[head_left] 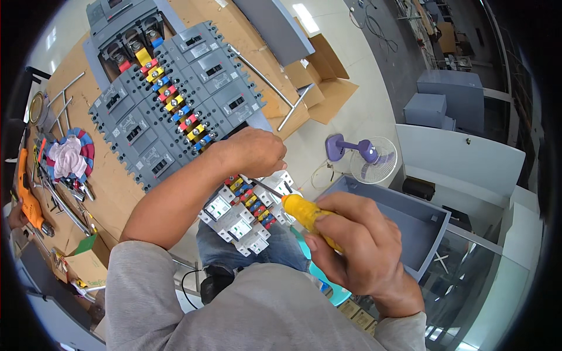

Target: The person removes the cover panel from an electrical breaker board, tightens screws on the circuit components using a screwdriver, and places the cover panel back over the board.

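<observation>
My right hand [364, 243] grips the yellow handle of a screwdriver [301, 212]. Its metal shaft points left toward a panel of small white circuit breakers [239, 227] above my lap. Red, yellow and blue busbar pieces [253, 203] run between the white breakers. My left hand [256, 153] is closed at the far end of this row, near the screwdriver's tip; what its fingers hold is hidden beneath it. Just beyond lies an assembly of large grey moulded-case breakers [132, 131], with coloured busbars [181, 111] screwed along its middle.
The wooden table [190, 10] carries metal bars [263, 76], a pink cloth [67, 157] and an orange power drill [30, 196], which another person's hand [17, 215] touches. To the right stand a cardboard box [325, 76], a purple fan [369, 152] and a grey metal enclosure [404, 222].
</observation>
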`<state>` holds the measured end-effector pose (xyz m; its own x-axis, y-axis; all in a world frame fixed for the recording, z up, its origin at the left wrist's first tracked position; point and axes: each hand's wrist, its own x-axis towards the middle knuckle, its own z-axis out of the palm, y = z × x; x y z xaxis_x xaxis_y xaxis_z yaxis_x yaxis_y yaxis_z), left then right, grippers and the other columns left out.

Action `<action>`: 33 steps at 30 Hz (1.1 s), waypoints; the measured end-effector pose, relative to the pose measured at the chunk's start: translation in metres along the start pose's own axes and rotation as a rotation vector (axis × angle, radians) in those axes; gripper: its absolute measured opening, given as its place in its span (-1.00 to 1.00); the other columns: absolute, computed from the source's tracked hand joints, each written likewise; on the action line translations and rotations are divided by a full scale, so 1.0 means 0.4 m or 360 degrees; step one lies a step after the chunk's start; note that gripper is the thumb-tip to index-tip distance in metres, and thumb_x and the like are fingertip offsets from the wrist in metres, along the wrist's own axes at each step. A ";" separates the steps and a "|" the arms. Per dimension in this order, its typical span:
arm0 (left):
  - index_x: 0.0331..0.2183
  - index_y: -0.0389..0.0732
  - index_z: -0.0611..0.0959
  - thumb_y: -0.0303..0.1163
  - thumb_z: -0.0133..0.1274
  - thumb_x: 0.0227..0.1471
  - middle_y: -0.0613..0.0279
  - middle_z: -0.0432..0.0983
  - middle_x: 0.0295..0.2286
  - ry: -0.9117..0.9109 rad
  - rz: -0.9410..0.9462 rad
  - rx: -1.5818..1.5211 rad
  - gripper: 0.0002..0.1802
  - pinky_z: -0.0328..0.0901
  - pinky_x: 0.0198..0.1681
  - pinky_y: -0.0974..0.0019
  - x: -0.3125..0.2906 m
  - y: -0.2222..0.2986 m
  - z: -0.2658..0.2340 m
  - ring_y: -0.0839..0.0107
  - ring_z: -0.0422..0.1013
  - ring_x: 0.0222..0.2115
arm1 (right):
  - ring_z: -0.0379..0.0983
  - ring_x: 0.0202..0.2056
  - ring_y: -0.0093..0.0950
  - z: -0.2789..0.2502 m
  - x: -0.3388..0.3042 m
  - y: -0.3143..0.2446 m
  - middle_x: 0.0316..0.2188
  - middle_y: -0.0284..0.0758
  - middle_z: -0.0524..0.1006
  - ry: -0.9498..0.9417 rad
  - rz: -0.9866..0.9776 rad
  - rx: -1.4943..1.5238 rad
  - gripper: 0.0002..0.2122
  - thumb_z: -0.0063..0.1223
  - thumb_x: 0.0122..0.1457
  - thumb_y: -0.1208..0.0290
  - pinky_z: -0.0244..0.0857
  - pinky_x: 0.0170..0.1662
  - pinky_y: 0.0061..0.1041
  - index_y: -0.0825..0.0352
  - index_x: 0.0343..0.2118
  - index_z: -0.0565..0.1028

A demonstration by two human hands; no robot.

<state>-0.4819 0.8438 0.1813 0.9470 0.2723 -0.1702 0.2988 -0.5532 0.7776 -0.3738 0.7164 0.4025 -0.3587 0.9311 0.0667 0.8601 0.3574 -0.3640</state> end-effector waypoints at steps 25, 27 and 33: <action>-0.22 -0.24 0.77 -0.06 0.05 0.28 -0.07 0.65 -0.21 -0.0142 -0.0101 -0.0035 -0.57 0.41 0.03 -0.05 0.009 -0.003 -0.001 -0.05 0.56 -0.08 | 0.44 -0.45 -0.31 -0.056 0.106 -0.063 -0.43 -0.25 0.36 -0.0901 -0.0070 -0.0295 -0.81 0.15 0.14 0.40 0.32 -0.42 -0.29 0.23 -0.20 0.46; -0.22 -0.24 0.77 -0.05 0.05 0.28 -0.07 0.65 -0.22 -0.0040 -0.0039 -0.0047 -0.56 0.42 0.02 -0.05 0.008 -0.012 0.004 -0.05 0.56 -0.08 | 0.42 -0.43 -0.32 -0.056 0.096 -0.045 -0.39 -0.26 0.34 -0.0893 -0.0122 -0.0347 -0.78 0.13 0.14 0.38 0.32 -0.39 -0.31 0.22 -0.14 0.48; -0.22 -0.26 0.77 -0.06 0.04 0.29 -0.07 0.66 -0.23 -0.0123 -0.0092 -0.0033 -0.55 0.42 0.00 -0.07 0.006 0.003 -0.006 -0.05 0.56 -0.09 | 0.51 -0.26 -0.22 -0.061 0.087 -0.026 -0.20 -0.17 0.46 -0.0855 0.0076 -0.0058 -0.58 0.36 0.08 0.24 0.43 -0.23 -0.26 0.19 0.01 0.54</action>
<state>-0.4793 0.8456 0.1833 0.9348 0.2412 -0.2608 0.3515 -0.5216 0.7774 -0.3862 0.7469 0.4312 -0.4456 0.7813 -0.4371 0.8886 0.3268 -0.3217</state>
